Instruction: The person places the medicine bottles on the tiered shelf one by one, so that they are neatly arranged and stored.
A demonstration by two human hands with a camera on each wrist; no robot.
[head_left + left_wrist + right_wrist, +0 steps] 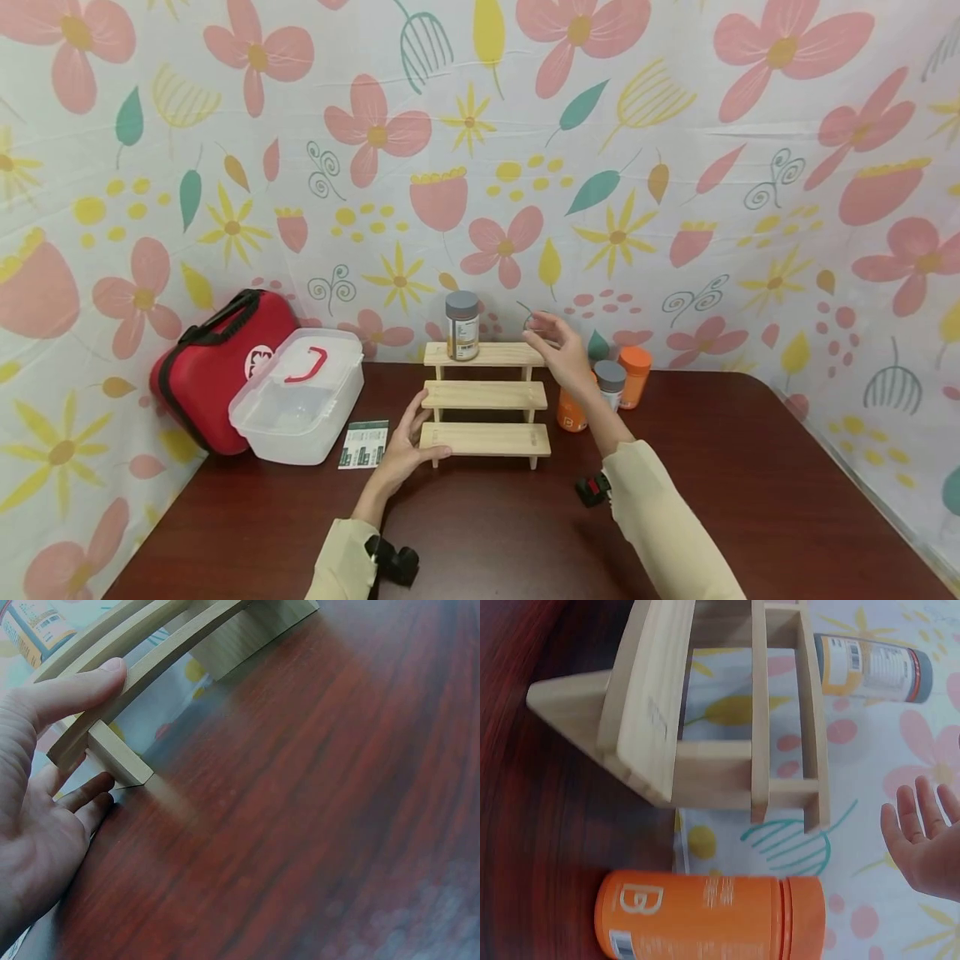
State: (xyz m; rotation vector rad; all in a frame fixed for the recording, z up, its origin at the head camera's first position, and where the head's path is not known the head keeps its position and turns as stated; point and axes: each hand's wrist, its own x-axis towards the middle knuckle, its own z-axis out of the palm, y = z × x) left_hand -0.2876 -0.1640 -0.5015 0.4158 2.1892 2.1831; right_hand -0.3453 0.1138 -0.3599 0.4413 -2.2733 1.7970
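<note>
A three-step wooden display stand (487, 439) stands on the dark table. My left hand (402, 454) grips its left end, and in the left wrist view the thumb lies on the front step (150, 682) with the fingers below. On the top step sits a grey-capped bottle (462, 329), upright and near the left end. Beside and above the right end of that step, my right hand (562, 354) is raised. The right wrist view shows its fingers (907, 817) loosely extended, holding nothing and apart from the stand.
Right of the stand are an orange bottle (572, 414), a second grey-capped bottle (611, 379) and an orange-capped bottle (635, 377). To the left lie a printed packet sheet (364, 444), a clear lidded box (296, 425) and a red case (176, 383). A flowered cloth (675, 208) hangs behind.
</note>
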